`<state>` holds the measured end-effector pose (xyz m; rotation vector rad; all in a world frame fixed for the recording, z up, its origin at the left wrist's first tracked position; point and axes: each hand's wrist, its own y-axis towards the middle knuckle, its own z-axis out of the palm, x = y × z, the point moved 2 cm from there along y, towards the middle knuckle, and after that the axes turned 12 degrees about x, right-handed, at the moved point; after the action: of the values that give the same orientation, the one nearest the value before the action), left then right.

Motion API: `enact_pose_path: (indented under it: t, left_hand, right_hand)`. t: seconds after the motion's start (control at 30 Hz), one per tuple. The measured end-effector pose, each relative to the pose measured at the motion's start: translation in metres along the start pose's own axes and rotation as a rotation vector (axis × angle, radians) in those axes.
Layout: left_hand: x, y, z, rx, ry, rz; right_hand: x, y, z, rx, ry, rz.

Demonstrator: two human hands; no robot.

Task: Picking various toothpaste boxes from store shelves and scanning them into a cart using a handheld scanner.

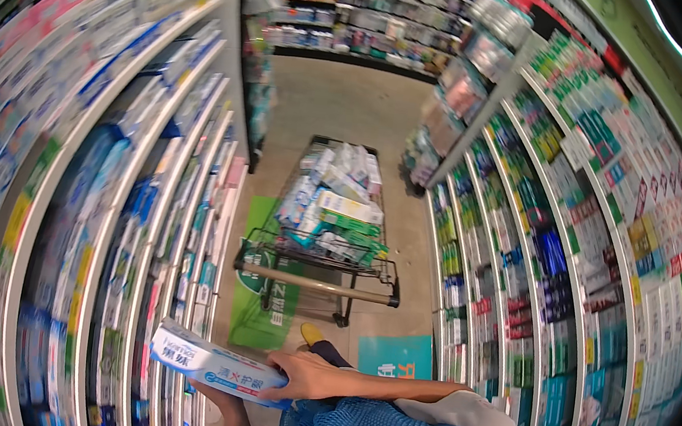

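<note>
A white and blue toothpaste box lies across both my hands beside the left shelves, its long printed side turned up. My right hand reaches over from the right and grips the box's right end, thumb and fingers around it. From underneath, my left hand supports the middle of the box; most of its fingers are hidden by it. Ahead of me stands a shopping cart heaped with several packaged goods, among them a white and yellow box and green boxes. Neither hand touches the cart.
Tall left shelves and right shelves packed with boxed goods wall in the narrow aisle. Green and teal mats lie on the floor. Hanging goods flank the aisle's far end, with another stocked shelf beyond.
</note>
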<state>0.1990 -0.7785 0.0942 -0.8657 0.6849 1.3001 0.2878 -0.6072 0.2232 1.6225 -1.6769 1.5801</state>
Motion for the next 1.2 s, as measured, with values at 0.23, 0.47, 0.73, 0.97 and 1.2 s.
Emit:
enact_pose_path:
  t: [0.23, 0.47, 0.73, 0.97, 1.2]
  left_hand:
    - [0.04, 0.043, 0.184, 0.545, 0.516, 0.032]
    - [0.119, 0.14, 0.325, 0.695, 0.98, 0.161]
    - [0.247, 0.232, 0.37, 0.708, 1.625, 0.142]
    - [0.29, 0.225, 0.315, 0.938, 1.63, -0.059]
    - [0.232, 0.197, 0.258, 0.609, 1.157, 0.1]
  right_hand:
    - [-0.089, -0.012, -0.069, -0.333, 0.382, -0.154]
    - [-0.201, -0.005, -0.201, -0.982, 0.911, -0.321]
    - [-0.298, 0.02, -0.291, -1.035, 0.167, 0.247]
    - [-0.311, 0.009, -0.301, -0.982, -0.152, 0.155]
    - [-0.33, 0.041, -0.247, -0.703, -0.213, 0.095]
